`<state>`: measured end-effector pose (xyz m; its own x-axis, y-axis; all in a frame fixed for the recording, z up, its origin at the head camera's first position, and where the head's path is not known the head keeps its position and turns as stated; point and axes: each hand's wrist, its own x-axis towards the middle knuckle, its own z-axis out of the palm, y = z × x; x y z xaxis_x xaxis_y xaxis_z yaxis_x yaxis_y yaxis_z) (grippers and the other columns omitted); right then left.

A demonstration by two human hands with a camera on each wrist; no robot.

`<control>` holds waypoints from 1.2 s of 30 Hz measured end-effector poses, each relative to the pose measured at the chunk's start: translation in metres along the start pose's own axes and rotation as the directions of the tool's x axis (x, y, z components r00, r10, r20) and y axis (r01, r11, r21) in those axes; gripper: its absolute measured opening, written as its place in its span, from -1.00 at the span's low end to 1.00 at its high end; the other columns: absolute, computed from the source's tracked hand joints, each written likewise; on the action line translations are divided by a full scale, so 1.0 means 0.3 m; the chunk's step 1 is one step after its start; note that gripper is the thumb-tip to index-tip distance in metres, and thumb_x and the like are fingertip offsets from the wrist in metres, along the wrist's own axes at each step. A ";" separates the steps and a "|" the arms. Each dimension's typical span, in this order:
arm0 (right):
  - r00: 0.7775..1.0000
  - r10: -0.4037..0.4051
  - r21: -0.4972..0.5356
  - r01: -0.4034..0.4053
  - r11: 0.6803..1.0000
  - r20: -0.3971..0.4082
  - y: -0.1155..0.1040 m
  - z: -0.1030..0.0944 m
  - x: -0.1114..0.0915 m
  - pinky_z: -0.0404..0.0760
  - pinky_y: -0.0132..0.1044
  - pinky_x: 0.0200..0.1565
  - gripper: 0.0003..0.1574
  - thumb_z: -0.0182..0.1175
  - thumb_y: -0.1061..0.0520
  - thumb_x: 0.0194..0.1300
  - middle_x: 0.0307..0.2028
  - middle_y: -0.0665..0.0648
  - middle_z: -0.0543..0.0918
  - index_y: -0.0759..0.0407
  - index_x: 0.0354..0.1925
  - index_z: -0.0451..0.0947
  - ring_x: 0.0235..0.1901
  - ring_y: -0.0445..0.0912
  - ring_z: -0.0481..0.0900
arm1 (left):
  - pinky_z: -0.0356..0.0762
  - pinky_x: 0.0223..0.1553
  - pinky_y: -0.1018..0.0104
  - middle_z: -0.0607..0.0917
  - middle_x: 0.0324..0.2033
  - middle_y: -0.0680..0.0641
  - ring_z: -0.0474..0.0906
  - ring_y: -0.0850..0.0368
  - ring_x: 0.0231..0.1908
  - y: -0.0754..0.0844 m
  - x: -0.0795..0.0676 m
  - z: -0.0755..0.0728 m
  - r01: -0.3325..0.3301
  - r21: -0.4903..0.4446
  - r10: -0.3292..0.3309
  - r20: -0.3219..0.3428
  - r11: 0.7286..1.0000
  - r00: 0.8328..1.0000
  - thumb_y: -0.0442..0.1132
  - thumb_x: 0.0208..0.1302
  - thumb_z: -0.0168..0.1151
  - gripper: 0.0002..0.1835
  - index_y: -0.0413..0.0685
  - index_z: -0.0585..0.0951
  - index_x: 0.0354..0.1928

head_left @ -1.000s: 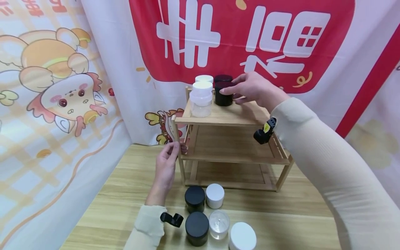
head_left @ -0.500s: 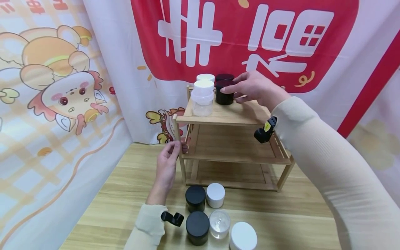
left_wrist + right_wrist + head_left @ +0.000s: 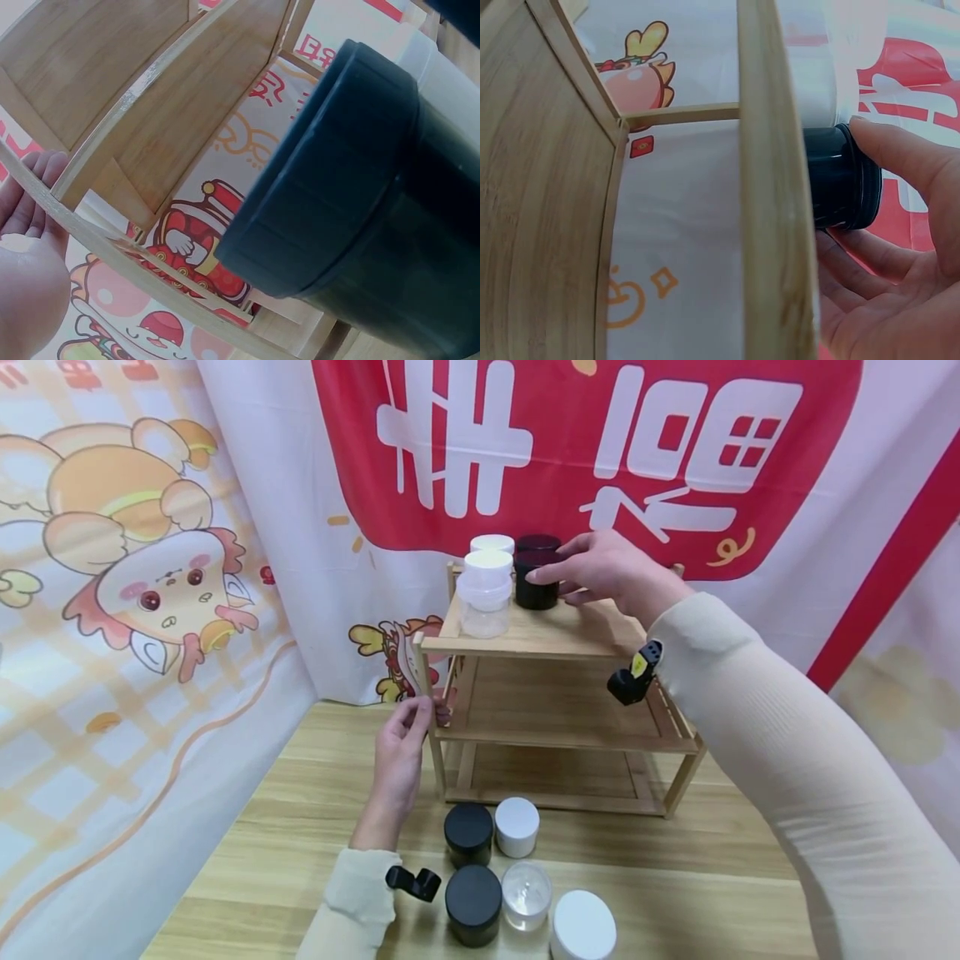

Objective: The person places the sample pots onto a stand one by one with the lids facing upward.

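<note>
Jar (image 3: 535, 589), black, stands on the top shelf (image 3: 585, 628) of the wooden rack (image 3: 555, 648), nearer its left edge; I have the right hand (image 3: 603, 575) gripping it between thumb and fingers. Pale jars (image 3: 483, 610) sit closer to that edge. The left hand (image 3: 400, 747) pinches the front left post (image 3: 424, 672). Five more jars (image 3: 474, 906) stand on the desk (image 3: 300, 827) before the rack's front edge.

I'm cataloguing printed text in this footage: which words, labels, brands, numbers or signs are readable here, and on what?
"福": white, on its side, on the red panel of the backdrop.
"幸", probably: same panel, sideways, cut off by the top edge.
Red characters at upper left: cut off, unreadable.
Red characters in the left wrist view: partly hidden, unreadable.
Yellow patch on the right wrist device: too small.
Jars: no lettering visible.
</note>
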<state>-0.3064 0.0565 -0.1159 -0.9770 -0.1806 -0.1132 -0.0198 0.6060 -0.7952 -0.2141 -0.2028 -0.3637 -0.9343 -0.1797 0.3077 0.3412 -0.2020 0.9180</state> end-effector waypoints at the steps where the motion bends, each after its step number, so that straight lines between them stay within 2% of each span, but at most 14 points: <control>1: 1.000 -0.001 -0.004 0.001 1.000 -0.003 0.002 -0.001 -0.001 0.65 -0.12 0.39 0.11 0.48 -0.20 0.37 0.51 0.20 0.42 0.07 0.65 0.20 0.32 0.09 0.58 | 0.49 0.40 0.30 0.70 0.08 -0.06 0.65 0.10 0.12 -0.001 0.001 0.002 0.002 -0.001 -0.002 -0.005 1.000 1.000 -0.01 0.67 0.15 -0.62 -0.23 0.61 0.13; 9: 1.000 0.005 -0.032 -0.006 0.999 -0.022 0.017 0.002 -0.007 0.65 -0.17 0.36 0.06 0.47 -0.25 0.36 0.44 0.16 0.48 0.06 0.61 0.27 0.28 0.05 0.56 | 0.47 0.42 0.30 0.69 0.08 -0.08 0.65 0.13 0.11 -0.004 0.001 0.006 0.003 0.001 -0.003 -0.013 1.000 1.000 -0.02 0.68 0.14 -0.60 -0.27 0.60 0.14; 14: 1.000 -0.005 -0.060 0.004 0.998 -0.016 0.032 -0.007 -0.020 0.58 -0.08 0.45 0.11 0.46 -0.32 0.34 0.45 0.18 0.51 0.08 0.61 0.26 0.30 0.06 0.62 | 0.48 0.40 0.31 0.69 0.08 -0.11 0.66 0.15 0.09 -0.008 0.000 0.008 -0.004 -0.011 0.003 -0.014 1.000 1.000 -0.02 0.68 0.14 -0.60 -0.27 0.61 0.14; 18: 1.000 -0.022 -0.081 0.022 0.996 -0.008 0.053 -0.024 -0.041 0.52 0.00 0.50 0.15 0.45 -0.40 0.31 0.41 0.19 0.57 0.07 0.61 0.28 0.29 0.08 0.67 | 0.47 0.41 0.32 0.71 0.06 -0.03 0.64 0.15 0.11 -0.009 0.001 0.006 0.002 -0.003 -0.002 -0.017 1.000 1.000 -0.02 0.67 0.15 -0.64 -0.20 0.63 0.13; 24: 0.999 -0.038 -0.040 0.038 0.999 -0.009 0.106 -0.057 -0.086 0.41 0.09 0.57 0.12 0.43 -0.46 0.28 0.40 0.17 0.58 0.04 0.56 0.36 0.29 0.07 0.68 | 0.45 0.40 0.36 0.69 0.03 0.06 0.58 0.14 0.18 -0.008 0.008 -0.003 0.023 -0.003 -0.023 -0.018 1.000 1.000 -0.01 0.67 0.15 -0.72 -0.06 0.65 0.07; 28: 0.999 -0.051 -0.016 0.051 0.999 -0.004 0.145 -0.083 -0.118 0.43 0.07 0.56 0.13 0.44 -0.47 0.27 0.39 0.16 0.59 0.04 0.55 0.36 0.28 0.05 0.67 | 0.47 0.37 0.37 0.71 0.00 0.05 0.59 0.15 0.15 -0.009 0.008 -0.001 0.026 -0.006 -0.026 -0.022 1.000 0.999 -0.03 0.67 0.15 -0.71 -0.09 0.66 0.07; 33: 0.997 -0.076 0.010 0.076 0.997 -0.005 0.192 -0.110 -0.166 0.42 0.11 0.56 0.13 0.45 -0.50 0.22 0.37 0.14 0.63 -0.03 0.55 0.38 0.26 0.05 0.70 | 0.47 0.40 0.34 0.74 0.04 -0.05 0.66 0.14 0.11 -0.011 0.004 0.007 -0.002 -0.012 0.001 -0.022 1.000 1.000 -0.02 0.67 0.15 -0.68 -0.14 0.65 0.07; 36: 0.994 -0.106 0.026 0.107 0.994 -0.017 0.216 -0.120 -0.202 0.42 0.16 0.56 0.08 0.44 -0.49 0.24 0.37 0.11 0.63 -0.07 0.53 0.41 0.25 0.04 0.72 | 0.47 0.39 0.35 0.74 0.04 -0.01 0.65 0.17 0.10 -0.010 0.002 0.011 -0.007 -0.010 0.007 -0.029 1.000 1.000 -0.02 0.67 0.16 -0.70 -0.10 0.67 0.05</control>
<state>-0.2563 0.1344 -0.1391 -0.9729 -0.2307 -0.0177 -0.1185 0.5626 -0.8182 -0.2161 -0.1991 -0.3654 -0.9287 -0.2090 0.3064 0.3487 -0.2104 0.9133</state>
